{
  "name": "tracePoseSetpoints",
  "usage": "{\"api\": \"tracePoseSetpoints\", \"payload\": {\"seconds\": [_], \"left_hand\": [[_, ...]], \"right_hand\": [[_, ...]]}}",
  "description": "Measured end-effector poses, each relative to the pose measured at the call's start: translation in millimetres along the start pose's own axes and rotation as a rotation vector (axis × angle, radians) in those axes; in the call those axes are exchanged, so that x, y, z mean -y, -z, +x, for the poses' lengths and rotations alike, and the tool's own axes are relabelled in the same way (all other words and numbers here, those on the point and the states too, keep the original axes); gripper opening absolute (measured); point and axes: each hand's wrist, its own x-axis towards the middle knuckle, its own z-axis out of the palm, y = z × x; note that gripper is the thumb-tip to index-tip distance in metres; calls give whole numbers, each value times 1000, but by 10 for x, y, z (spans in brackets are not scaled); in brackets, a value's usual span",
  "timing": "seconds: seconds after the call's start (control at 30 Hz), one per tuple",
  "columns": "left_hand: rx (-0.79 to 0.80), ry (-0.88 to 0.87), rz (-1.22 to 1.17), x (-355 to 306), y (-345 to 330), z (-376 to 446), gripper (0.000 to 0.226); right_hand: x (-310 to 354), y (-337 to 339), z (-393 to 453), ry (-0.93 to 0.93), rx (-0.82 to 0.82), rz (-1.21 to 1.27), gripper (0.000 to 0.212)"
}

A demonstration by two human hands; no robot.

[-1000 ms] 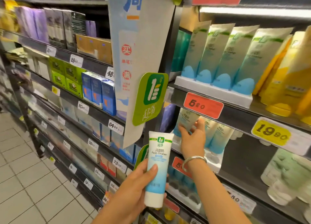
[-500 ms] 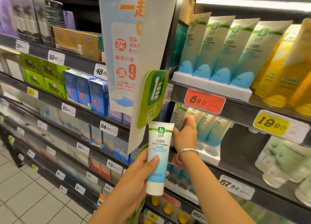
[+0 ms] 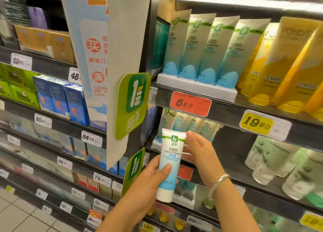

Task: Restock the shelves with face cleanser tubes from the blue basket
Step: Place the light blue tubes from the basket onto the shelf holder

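Observation:
My left hand (image 3: 147, 183) grips a white and blue face cleanser tube (image 3: 172, 159) upright by its lower half, cap down, in front of the middle shelf. My right hand (image 3: 201, 155), with a silver bangle on the wrist, is beside the tube's upper right edge. Its fingertips touch the top corner with loosely curved fingers, and its thumb is hidden. Just behind, matching tubes (image 3: 194, 124) stand in a white tray on the middle shelf. A fuller row of the same tubes (image 3: 209, 48) stands on the shelf above. The blue basket is out of view.
Yellow tubes (image 3: 283, 66) stand to the right on the upper shelf, and clear bottles (image 3: 272, 163) sit on the middle shelf. A hanging paper banner (image 3: 111, 60) and green brand tags (image 3: 132, 104) jut out at the left of the bay. Boxed goods (image 3: 57, 99) fill the left shelves.
My right hand has drawn back from the shelved tubes and now touches the top of the held tube. My left hand has kept its grip and raised the tube slightly.

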Motion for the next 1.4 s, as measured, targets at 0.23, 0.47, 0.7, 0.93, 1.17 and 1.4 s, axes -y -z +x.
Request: {"api": "tracePoseSetpoints", "payload": {"seconds": [0.23, 0.47, 0.7, 0.93, 1.17, 1.4], "left_hand": [[112, -2, 120, 6, -191, 356, 43], [-146, -191, 296, -122, -352, 620, 24], [-157, -305, 482, -250, -423, 673, 32], [-221, -284, 546, -225, -408, 718, 40], [-286, -276, 530, -174, -453, 750, 44], [-385, -270, 547, -195, -415, 762, 30]], "right_hand": [[72, 334, -94, -34, 31, 14, 30], [103, 427, -1, 187, -281, -93, 28], [73, 348, 118, 343, -408, -261, 28], [30, 242, 265, 368, -412, -355, 20], [105, 242, 463, 84, -289, -705, 34], [250, 162, 563, 7, -170, -848, 40]]}}
